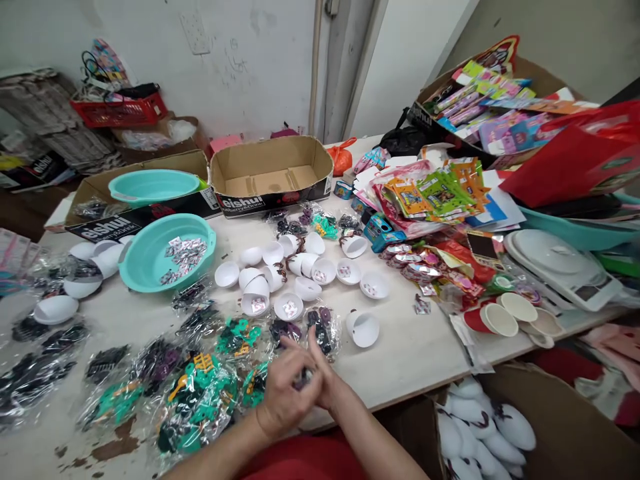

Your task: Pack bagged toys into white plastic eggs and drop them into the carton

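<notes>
Pressing both hands together low over the table (pixel 415 353), we clench our left hand (pixel 285 397) and right hand (pixel 326 381) around a small dark piece (pixel 303 379). It is mostly hidden between the palms and may be a bagged toy. The piece sits just inside the table's front edge, which runs off to our right. Bagged toys (pixel 200 393) crowd the surface to our left, right up to the left wrist. A lone white half-shell (pixel 363 328) lies near our right fingers (pixel 314 345), with bare tabletop beyond it. Below the edge, a cardboard box (pixel 565 427) holds more white shells. A teal basin (pixel 150 263) stands well apart.
</notes>
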`<move>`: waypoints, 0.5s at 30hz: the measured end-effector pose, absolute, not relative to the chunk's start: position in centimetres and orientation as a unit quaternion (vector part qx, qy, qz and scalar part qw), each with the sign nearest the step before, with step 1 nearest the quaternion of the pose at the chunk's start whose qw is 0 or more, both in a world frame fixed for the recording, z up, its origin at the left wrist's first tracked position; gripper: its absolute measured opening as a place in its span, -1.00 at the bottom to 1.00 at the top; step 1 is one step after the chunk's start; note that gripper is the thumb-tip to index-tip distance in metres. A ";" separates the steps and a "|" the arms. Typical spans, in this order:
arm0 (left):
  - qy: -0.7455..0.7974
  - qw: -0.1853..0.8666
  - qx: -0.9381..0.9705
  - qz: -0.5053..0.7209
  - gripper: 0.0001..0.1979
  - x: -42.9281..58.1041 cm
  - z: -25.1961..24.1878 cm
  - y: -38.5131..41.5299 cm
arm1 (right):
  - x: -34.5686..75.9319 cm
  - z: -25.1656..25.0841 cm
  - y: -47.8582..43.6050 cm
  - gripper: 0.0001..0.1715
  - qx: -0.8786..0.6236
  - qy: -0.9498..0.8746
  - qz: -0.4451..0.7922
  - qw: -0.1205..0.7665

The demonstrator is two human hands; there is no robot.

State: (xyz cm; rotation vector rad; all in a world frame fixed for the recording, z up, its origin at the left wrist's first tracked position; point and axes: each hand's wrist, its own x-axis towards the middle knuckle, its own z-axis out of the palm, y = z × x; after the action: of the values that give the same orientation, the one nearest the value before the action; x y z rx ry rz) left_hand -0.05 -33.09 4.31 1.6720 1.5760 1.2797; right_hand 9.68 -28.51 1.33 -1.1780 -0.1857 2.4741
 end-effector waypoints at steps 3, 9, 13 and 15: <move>0.684 0.241 0.509 0.464 -0.88 -2.9 2.9 -29.0 | 9.4 0.2 -27.7 -0.10 -0.509 -0.124 0.806 0.274; 0.735 0.227 0.474 0.427 -0.87 -4.4 -3.9 -21.0 | 8.6 -5.6 -24.8 -0.17 -0.545 -0.528 0.548 0.352; 0.738 0.278 0.464 0.404 -0.81 -3.2 -5.0 -21.7 | 7.7 -6.8 -23.2 -0.10 -0.523 -0.565 0.541 0.337; 0.728 0.312 0.464 0.397 -0.74 -3.1 -3.3 -22.9 | 7.9 -5.4 -23.0 -0.07 -0.513 -0.572 0.544 0.338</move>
State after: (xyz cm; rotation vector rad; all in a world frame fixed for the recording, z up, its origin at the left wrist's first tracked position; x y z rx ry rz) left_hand -3.12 -22.85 -3.32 1.2246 1.9200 1.0488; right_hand 7.94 -22.96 -5.41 -1.3358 -1.4906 1.4178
